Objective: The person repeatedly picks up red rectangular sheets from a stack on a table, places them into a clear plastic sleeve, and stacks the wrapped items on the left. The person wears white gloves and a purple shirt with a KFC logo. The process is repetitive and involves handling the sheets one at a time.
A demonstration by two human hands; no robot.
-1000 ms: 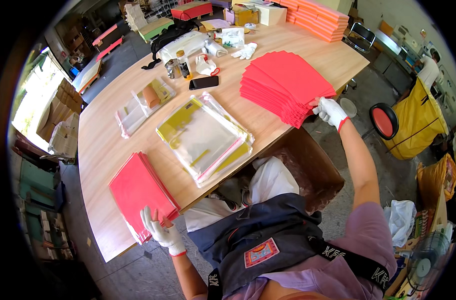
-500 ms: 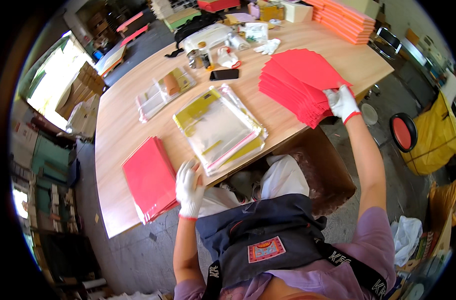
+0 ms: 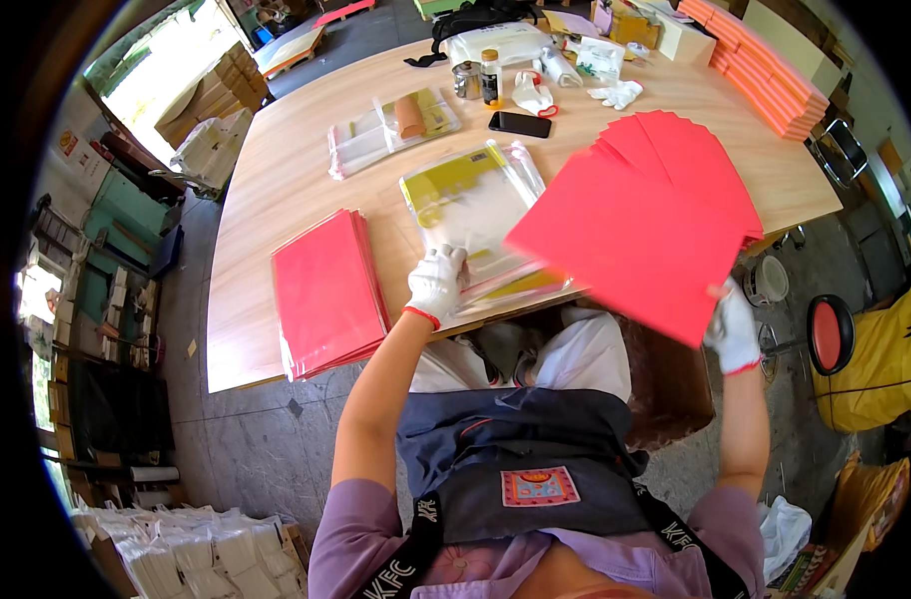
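My right hand [image 3: 733,327], in a white glove with a red cuff, grips one red sheet [image 3: 625,235] by its near right corner. The sheet is tilted above the table and hides part of the clear plastic bags. Behind it a fanned stack of red sheets [image 3: 710,165] lies at the table's right side. My gloved left hand [image 3: 438,283] rests at the near left corner of the stack of clear plastic bags [image 3: 475,195], its fingers curled in. Whether a bag edge is between them is hidden. Left of this hand lies a pile of bagged red sheets [image 3: 325,285].
A smaller pile of plastic bags [image 3: 385,130], a black phone [image 3: 520,124], a jar [image 3: 491,80] and loose white gloves [image 3: 617,94] lie farther back on the wooden table [image 3: 246,240]. Orange foam bundles [image 3: 765,75] stand at the back right. A cardboard box [image 3: 670,389] sits below the near edge.
My right hand has drawn one red sheet off the fanned stack, toward me and over the plastic bags. My left hand has moved right onto the bags' near corner, its fingers curling.
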